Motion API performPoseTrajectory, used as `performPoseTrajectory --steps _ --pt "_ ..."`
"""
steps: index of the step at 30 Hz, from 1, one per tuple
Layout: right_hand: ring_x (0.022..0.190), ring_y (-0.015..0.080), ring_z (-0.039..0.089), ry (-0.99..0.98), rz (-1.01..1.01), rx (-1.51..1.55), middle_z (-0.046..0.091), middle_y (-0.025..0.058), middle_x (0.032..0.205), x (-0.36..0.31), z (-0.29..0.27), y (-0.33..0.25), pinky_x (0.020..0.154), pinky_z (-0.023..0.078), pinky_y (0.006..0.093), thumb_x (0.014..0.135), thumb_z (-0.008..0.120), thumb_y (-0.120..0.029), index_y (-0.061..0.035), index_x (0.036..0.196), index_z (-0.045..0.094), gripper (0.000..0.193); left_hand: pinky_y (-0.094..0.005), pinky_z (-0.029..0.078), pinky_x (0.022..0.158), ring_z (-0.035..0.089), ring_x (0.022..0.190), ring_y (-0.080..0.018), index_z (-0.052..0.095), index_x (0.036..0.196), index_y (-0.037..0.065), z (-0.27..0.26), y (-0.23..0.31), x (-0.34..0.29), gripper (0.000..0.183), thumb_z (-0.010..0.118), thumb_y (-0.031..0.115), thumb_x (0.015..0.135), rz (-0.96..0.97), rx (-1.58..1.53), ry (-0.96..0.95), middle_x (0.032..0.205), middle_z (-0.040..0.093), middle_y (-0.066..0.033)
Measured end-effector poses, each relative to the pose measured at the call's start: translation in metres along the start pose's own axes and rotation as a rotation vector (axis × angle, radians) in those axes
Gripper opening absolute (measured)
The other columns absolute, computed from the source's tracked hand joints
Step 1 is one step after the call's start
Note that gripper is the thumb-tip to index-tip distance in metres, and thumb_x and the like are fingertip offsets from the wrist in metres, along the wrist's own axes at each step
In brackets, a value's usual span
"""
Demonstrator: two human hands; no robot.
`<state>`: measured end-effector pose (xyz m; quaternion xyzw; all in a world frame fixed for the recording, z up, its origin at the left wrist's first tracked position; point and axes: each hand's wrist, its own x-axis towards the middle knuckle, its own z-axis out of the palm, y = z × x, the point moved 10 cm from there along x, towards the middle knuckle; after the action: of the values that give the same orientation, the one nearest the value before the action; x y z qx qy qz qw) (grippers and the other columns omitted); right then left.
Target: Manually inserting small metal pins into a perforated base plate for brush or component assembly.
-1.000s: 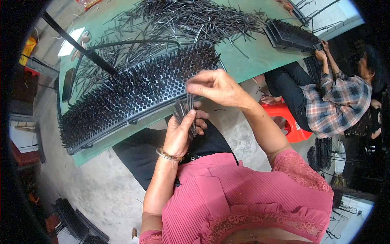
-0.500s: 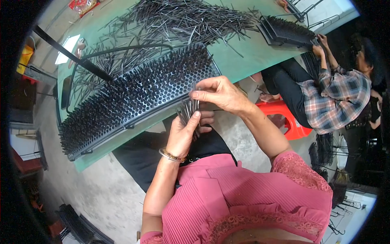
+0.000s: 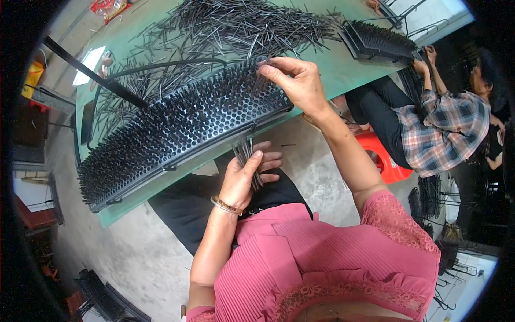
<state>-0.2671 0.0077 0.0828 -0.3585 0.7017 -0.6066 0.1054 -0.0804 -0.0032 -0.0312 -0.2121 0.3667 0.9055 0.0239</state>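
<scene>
A long black perforated rack (image 3: 225, 118) lies slantwise along the table's near edge, thickly set with upright dark rods; bare holes show along its near side and right end. My left hand (image 3: 244, 172) is closed around a small bundle of thin dark rods (image 3: 245, 152), just off the rack's near edge. Over the rack's right end, my right hand (image 3: 300, 83) pinches a thin dark rod among the standing ones. Its tip is partly lost behind the fingers.
A big heap of loose rods (image 3: 241, 27) covers the far part of the green table (image 3: 327, 80). A black bar (image 3: 96, 72) slants over the rack's left part. At right, another person (image 3: 440, 118) works at a second rack (image 3: 375, 43), near a red stool (image 3: 383, 155).
My right hand has gone from the bundle in my left hand up and away to the rack's far right end. The left hand stays nearly in place, still holding the bundle.
</scene>
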Motion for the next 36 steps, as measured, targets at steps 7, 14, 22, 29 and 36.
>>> performPoseTrajectory --steps 7,14,22,29,36 --pt "0.069 0.0069 0.057 0.082 -0.083 -0.015 0.068 0.0058 0.078 -0.004 -0.003 -0.009 0.06 0.045 0.0222 0.081 0.069 -0.016 0.0017 0.093 0.069 0.022 -0.0316 0.055 0.07 0.063 0.093 -0.0218 0.046 0.126 -0.002 -0.002 0.0 0.0 0.039 0.048 0.022 0.095 0.002 -0.005 0.006 0.109 0.061 -0.0171" --pt "0.082 0.0099 0.062 0.009 -0.115 -0.084 0.069 0.0071 0.089 -0.005 0.003 -0.012 0.073 0.048 0.0234 0.083 0.066 -0.01 0.0025 0.094 0.068 0.016 -0.0306 0.055 0.069 0.063 0.09 -0.0201 0.046 0.125 -0.002 -0.004 -0.002 -0.002 0.039 0.048 0.022 0.095 -0.004 -0.01 0.018 0.107 0.062 -0.0161" --pt "0.078 0.0129 0.064 -0.067 -0.171 -0.048 0.069 0.0086 0.085 -0.007 0.016 -0.006 0.07 0.048 0.0258 0.081 0.068 -0.015 -0.0009 0.093 0.069 0.019 -0.03 0.055 0.068 0.063 0.089 -0.0192 0.046 0.125 -0.002 -0.005 -0.003 -0.002 0.039 0.049 0.022 0.095 -0.007 -0.004 0.018 0.106 0.062 -0.0158" --pt "0.078 0.0159 0.064 -0.015 -0.319 -0.244 0.069 0.009 0.088 -0.013 0.017 -0.018 0.074 0.048 0.0269 0.078 0.069 -0.012 -0.0018 0.092 0.069 0.017 -0.0297 0.055 0.068 0.063 0.088 -0.0191 0.046 0.125 -0.002 -0.005 -0.004 -0.001 0.039 0.049 0.022 0.094 -0.008 -0.009 0.008 0.106 0.062 -0.0157" --pt "0.078 0.0165 0.064 0.07 -0.314 -0.093 0.069 0.0073 0.089 -0.018 0.015 -0.014 0.075 0.045 0.03 0.075 0.072 -0.01 -0.0073 0.104 0.066 0.03 -0.0292 0.055 0.067 0.063 0.087 -0.0185 0.047 0.124 -0.001 -0.006 -0.005 -0.002 0.038 0.049 0.022 0.094 -0.007 -0.011 0.011 0.105 0.062 -0.0153"
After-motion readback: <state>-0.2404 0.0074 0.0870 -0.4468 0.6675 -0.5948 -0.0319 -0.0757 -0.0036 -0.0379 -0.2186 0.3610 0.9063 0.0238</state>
